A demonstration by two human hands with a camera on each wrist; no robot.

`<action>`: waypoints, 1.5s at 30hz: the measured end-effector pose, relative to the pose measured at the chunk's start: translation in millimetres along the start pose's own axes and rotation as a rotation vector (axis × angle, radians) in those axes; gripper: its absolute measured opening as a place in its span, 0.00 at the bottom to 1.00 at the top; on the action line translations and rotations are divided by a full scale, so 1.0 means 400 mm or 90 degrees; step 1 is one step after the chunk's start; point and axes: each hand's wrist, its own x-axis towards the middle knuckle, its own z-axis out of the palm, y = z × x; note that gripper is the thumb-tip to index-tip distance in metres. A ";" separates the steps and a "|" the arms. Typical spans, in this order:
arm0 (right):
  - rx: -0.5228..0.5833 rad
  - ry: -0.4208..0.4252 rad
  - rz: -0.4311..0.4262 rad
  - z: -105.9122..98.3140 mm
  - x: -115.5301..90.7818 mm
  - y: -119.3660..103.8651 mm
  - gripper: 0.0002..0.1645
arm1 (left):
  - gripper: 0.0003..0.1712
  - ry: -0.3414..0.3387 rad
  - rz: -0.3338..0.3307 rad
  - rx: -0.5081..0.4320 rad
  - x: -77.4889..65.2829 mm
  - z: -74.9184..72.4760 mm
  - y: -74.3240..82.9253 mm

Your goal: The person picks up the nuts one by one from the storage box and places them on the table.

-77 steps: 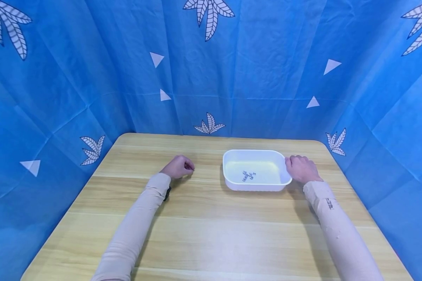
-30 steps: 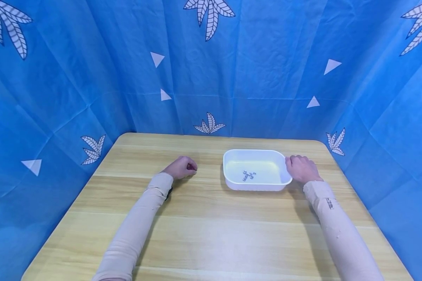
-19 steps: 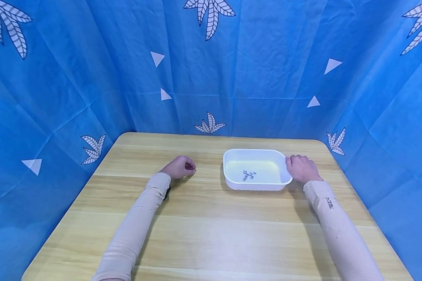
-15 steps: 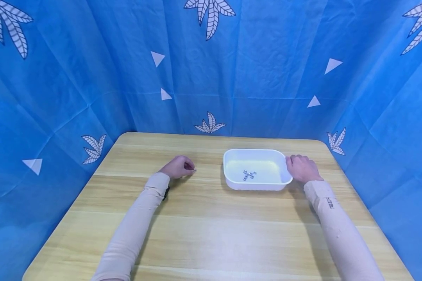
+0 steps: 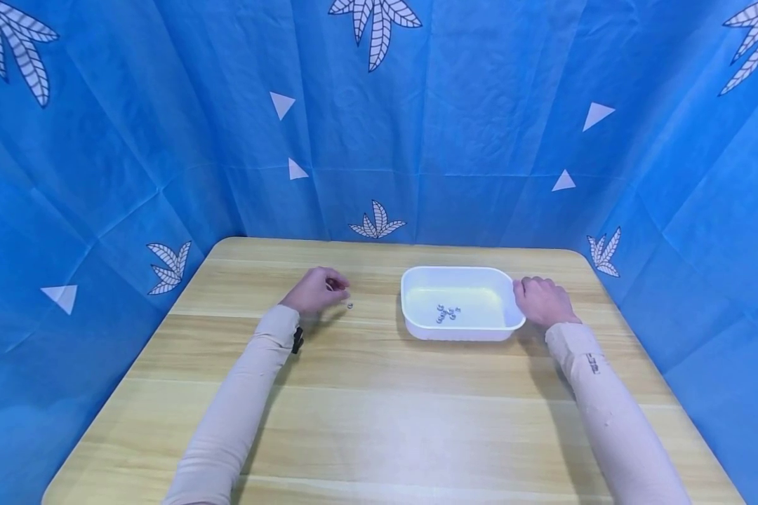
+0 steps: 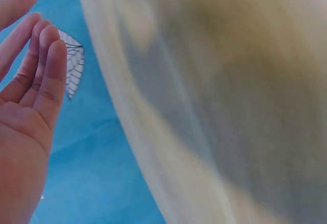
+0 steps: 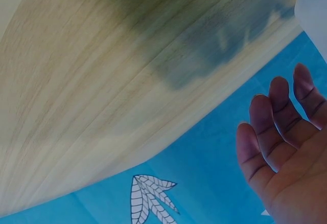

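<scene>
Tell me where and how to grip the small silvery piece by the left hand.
Take the small silvery piece by its opposite sides in a fingertip pinch, probably best from above and slightly left with the left hand. It lies low on the wooden table and looks too tiny for a fuller grip; its exact outline is too small to tell.

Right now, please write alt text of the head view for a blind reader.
A left hand hovers near a tiny silvery piece on a pale wooden table; the right hand touches a white rectangular plastic tray holding similar pieces. Blue patterned fabric hangs behind.
</scene>
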 end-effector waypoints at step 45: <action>0.000 -0.007 0.007 0.002 0.008 0.002 0.36 | 0.15 0.009 0.127 -0.087 0.060 0.070 0.212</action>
